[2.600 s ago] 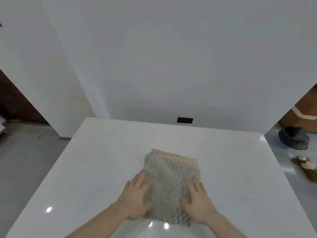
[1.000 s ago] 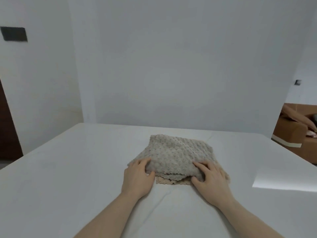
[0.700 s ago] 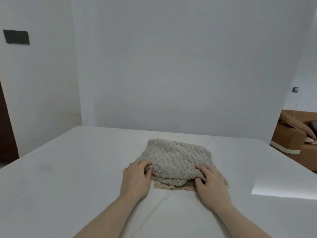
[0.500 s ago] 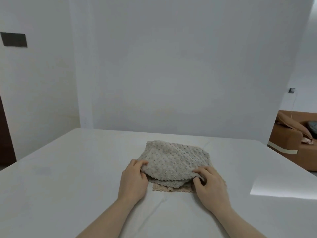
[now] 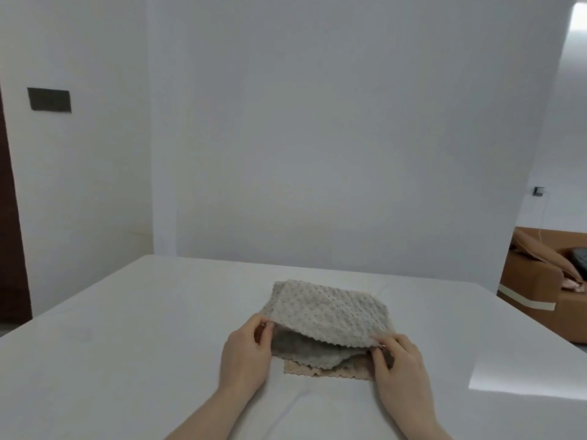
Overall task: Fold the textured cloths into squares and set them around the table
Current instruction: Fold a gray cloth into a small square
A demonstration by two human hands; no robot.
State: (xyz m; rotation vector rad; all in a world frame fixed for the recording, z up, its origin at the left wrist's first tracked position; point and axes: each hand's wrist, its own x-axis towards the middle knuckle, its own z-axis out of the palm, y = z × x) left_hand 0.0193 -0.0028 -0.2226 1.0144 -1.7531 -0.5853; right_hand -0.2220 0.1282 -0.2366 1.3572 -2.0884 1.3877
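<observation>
A stack of bumpy textured cloths lies in the middle of the white table (image 5: 127,328). The top grey cloth (image 5: 327,312) has its near edge lifted off the pile. My left hand (image 5: 244,354) pinches its near left corner and my right hand (image 5: 400,366) pinches its near right corner. Beneath it a darker grey layer (image 5: 305,350) shows, and a beige cloth (image 5: 320,372) with a scalloped edge lies flat at the bottom, poking out toward me.
A white wall stands just behind the table's far edge. A brown sofa (image 5: 546,281) with things on it sits off to the right, beyond the table. A dark doorway edge (image 5: 9,217) is at the far left.
Both hands went from pressing flat on the cloth pile to pinching the top grey cloth's near corners and raising its near edge. My head has tilted up.
</observation>
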